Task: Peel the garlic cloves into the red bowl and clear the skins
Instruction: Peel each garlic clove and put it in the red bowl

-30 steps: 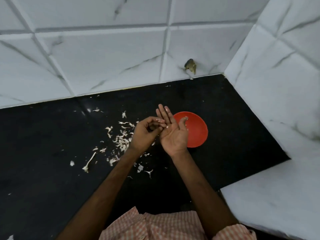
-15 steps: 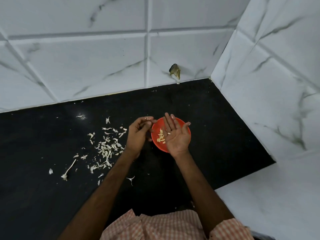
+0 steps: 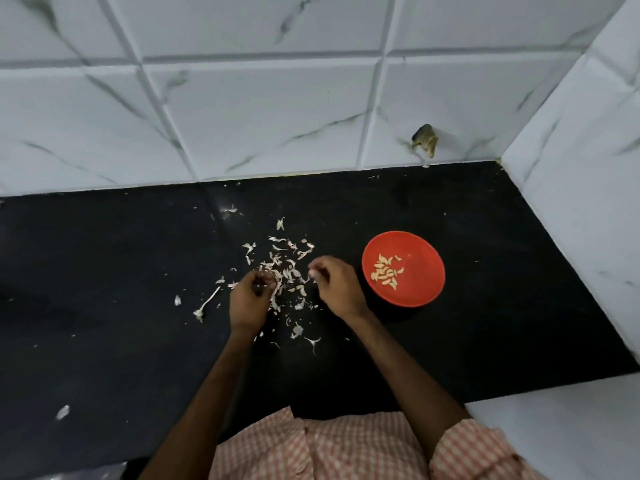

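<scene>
The red bowl (image 3: 423,284) sits on the black counter (image 3: 104,271) to the right of my hands, with several peeled garlic cloves (image 3: 385,271) in its left half. A scatter of pale garlic skins (image 3: 290,270) lies left of the bowl. My left hand (image 3: 250,301) is down on the left side of that scatter, its fingers curled round some skins. On the right side, my right hand (image 3: 338,287) pinches a whitish skin at its fingertips. Neither hand touches the bowl.
A dry garlic stalk (image 3: 207,302) and stray skin bits (image 3: 62,412) lie further left on the counter. White marble-look tiled walls (image 3: 277,116) close the back and right. A white ledge (image 3: 561,431) adjoins the counter at the front right.
Both hands have left the bowl and dropped onto the skin pile to its left. My right palm, earlier held flat over the bowl, is now curled at the skins.
</scene>
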